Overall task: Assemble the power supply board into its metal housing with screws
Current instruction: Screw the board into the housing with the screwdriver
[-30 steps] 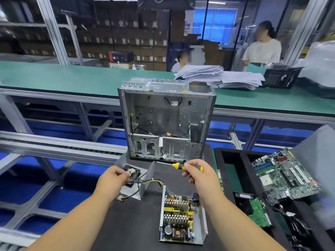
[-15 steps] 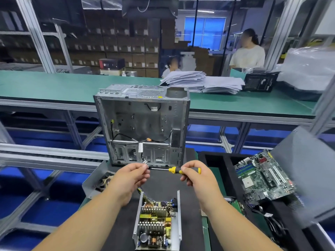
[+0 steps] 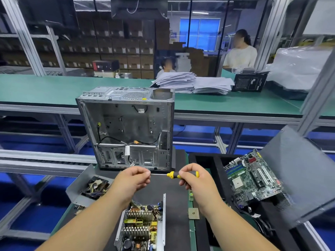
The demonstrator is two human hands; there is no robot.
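The power supply board (image 3: 140,227), with heat sinks and yellow coils, lies in its open metal housing (image 3: 164,214) on the dark mat in front of me. My right hand (image 3: 192,176) grips a yellow and black screwdriver (image 3: 172,175), held level and pointing left. My left hand (image 3: 133,178) pinches at the tip of its shaft, fingers curled; whatever is between them is too small to see. Both hands hover above the mat, just before the open PC case (image 3: 130,131).
A grey metal cover (image 3: 79,194) with a fan and loose wires lies at the left. A black tray (image 3: 217,160) at the right carries a green motherboard (image 3: 253,176). A small CPU chip (image 3: 194,213) lies on the mat. Paper stacks (image 3: 194,84) and two people are behind the green bench.
My left hand left the wires on the grey cover and rose to the screwdriver's tip. The view shifted, so the case and board now sit further left.
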